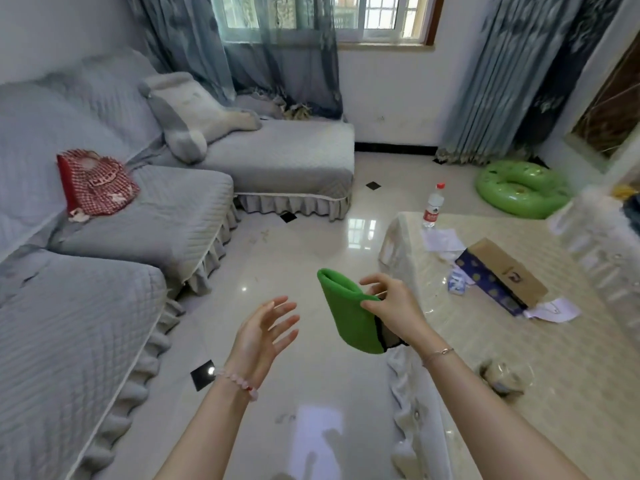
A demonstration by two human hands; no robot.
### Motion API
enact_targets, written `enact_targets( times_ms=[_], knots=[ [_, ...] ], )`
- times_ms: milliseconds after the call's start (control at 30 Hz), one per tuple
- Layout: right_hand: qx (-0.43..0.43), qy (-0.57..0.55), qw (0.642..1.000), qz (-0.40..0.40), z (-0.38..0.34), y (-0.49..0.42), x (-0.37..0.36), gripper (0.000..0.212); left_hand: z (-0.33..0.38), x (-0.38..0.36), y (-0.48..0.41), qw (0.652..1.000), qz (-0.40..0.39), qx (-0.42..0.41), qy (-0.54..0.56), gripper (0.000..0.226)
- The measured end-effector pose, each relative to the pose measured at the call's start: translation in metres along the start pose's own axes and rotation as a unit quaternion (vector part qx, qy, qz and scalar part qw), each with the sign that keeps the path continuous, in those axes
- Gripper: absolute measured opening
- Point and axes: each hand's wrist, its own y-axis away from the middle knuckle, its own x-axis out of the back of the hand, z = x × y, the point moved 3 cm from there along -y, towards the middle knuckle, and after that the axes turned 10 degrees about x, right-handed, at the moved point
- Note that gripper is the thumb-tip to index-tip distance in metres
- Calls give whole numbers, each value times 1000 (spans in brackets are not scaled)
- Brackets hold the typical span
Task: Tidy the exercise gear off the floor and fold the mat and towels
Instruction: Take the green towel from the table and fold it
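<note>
Now, head view, the only one: the right hand pinches the green folded towel by its right-hand edge, thumb below and fingers curled over the top; the towel hangs in the air over the floor, just beside the table corner; its long axis runs from upper left, where the fold loops, down to lower right, where a dark trim shows near the wrist; the left hand is empty, fingers spread and slightly curved, palm turned toward the towel, just left of it and not touching; judgement: the free edge lies to the right of the left fingers, so the left hand is placed to take that side; the next fold or set-down depends on it closing that small gap.
</note>
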Motion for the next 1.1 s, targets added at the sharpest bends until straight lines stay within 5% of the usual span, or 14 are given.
enact_targets(
  times_ms=[633,1100],
  knots=[
    [-145,37,972,183,60,-280,61,29,195,-131,-342,974,-152,89,-142,25],
    [-206,11,942,266,152,-433,149,29,224,-304,-515,935,-235,139,-225,23]
  ],
)
